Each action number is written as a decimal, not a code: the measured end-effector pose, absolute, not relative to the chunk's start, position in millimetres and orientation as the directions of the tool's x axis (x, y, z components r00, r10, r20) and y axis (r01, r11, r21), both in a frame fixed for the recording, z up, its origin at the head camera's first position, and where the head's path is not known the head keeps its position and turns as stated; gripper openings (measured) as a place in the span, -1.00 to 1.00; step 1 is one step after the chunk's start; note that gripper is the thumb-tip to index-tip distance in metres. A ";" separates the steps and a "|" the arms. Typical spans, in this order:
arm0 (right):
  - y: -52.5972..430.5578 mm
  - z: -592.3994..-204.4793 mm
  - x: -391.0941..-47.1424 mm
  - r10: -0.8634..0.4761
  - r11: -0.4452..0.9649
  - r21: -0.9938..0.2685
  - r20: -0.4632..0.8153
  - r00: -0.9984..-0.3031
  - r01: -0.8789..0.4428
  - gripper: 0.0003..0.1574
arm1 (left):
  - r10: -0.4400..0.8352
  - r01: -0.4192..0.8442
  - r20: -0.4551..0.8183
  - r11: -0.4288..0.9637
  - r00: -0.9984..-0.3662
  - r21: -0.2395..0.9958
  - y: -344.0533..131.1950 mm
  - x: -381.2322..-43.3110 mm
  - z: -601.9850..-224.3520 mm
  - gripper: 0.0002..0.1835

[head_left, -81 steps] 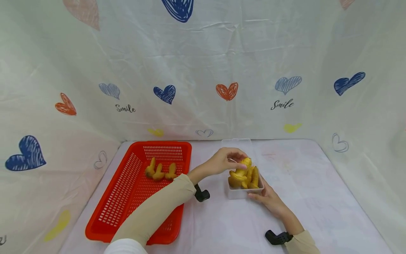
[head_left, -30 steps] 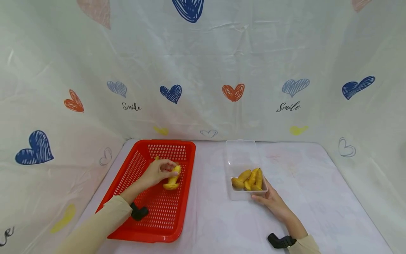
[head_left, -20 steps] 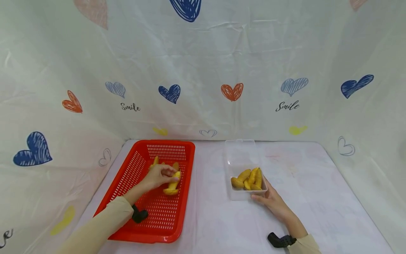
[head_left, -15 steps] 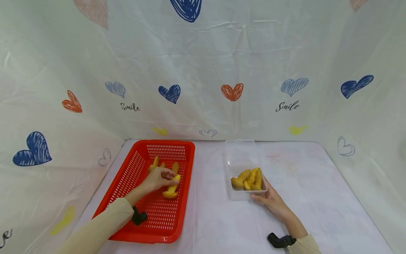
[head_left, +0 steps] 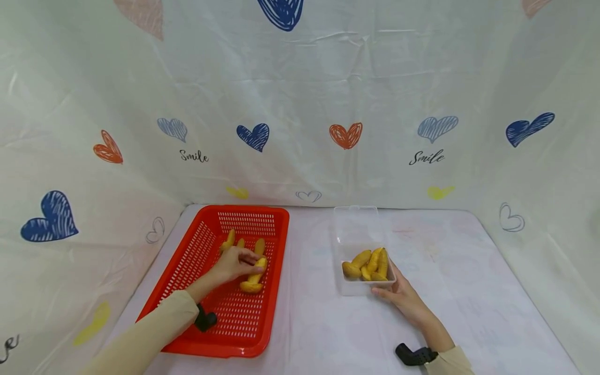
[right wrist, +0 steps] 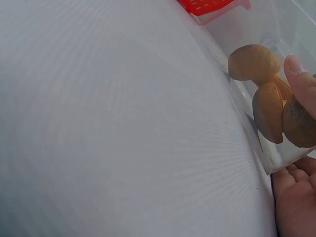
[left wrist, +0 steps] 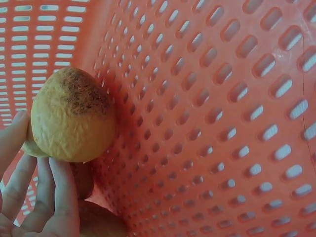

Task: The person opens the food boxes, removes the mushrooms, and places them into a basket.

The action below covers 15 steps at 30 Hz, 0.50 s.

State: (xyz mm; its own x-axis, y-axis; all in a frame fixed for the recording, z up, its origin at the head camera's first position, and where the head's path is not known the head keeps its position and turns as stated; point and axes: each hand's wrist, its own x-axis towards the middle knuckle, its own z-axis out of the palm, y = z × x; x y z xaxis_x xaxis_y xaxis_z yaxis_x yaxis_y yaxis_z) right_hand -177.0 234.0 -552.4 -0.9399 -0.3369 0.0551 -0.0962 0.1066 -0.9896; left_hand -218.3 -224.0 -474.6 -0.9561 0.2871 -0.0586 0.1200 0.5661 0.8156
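Note:
In the head view my left hand (head_left: 236, 264) is inside the red plastic basket (head_left: 269, 312). Its thumb and fingers pinch the stem of a yellow mushroom (head_left: 251, 285), whose cap points towards me. The left wrist view shows the rounded cap (left wrist: 71, 118), with a dark rough patch, close to the perforated basket floor. Three other mushrooms lie behind this hand, one of them a slim stem (head_left: 230, 237). My right hand (head_left: 405, 298) grips the right front corner of a clear plastic box (head_left: 349, 289). Several mushrooms (head_left: 373, 262) lie in the box, caps towards me.
The clear lid (head_left: 355, 224) of the box stands open at its back. A white cloth (head_left: 309, 323) covers the table, and a curtain with printed hearts (head_left: 347, 136) rises behind. Black wrist cameras (head_left: 414, 355) are on both wrists.
My left hand has carried a mushroom from the box leftwards into the basket and lowered it towards me. Over the last half second it hardly moves. The right hand stays on the box.

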 end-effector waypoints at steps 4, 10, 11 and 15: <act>235.4 -553.0 -177.5 -0.344 0.109 -0.988 0.062 -0.937 -0.106 0.23 | 0.297 0.113 -0.052 0.512 -0.954 0.851 -225.4 -219.9 -472.8 -0.72; 235.9 -553.6 -177.4 -0.333 0.119 -0.989 0.039 -0.942 -0.083 0.24 | 0.284 0.125 -0.022 0.491 -0.959 0.862 -225.1 -221.6 -464.1 -0.69; 235.7 -553.5 -177.4 -0.332 0.118 -0.990 0.037 -0.943 -0.080 0.24 | 0.277 0.124 -0.022 0.496 -0.961 0.859 -224.5 -221.9 -461.8 -0.69; 235.0 -552.9 -177.4 -0.335 0.111 -0.990 0.041 -0.941 -0.083 0.24 | 0.245 0.128 -0.010 0.540 -0.969 0.832 -220.0 -225.0 -449.4 -0.68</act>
State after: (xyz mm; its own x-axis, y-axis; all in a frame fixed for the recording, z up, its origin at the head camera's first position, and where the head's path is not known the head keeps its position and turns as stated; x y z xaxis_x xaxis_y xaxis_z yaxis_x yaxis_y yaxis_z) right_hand -177.4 235.0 -552.9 -0.9413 -0.3350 0.0408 -0.0826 0.1114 -0.9903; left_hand -225.0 -220.0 -449.4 -0.9695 0.2450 -0.0098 0.1280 0.5400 0.8319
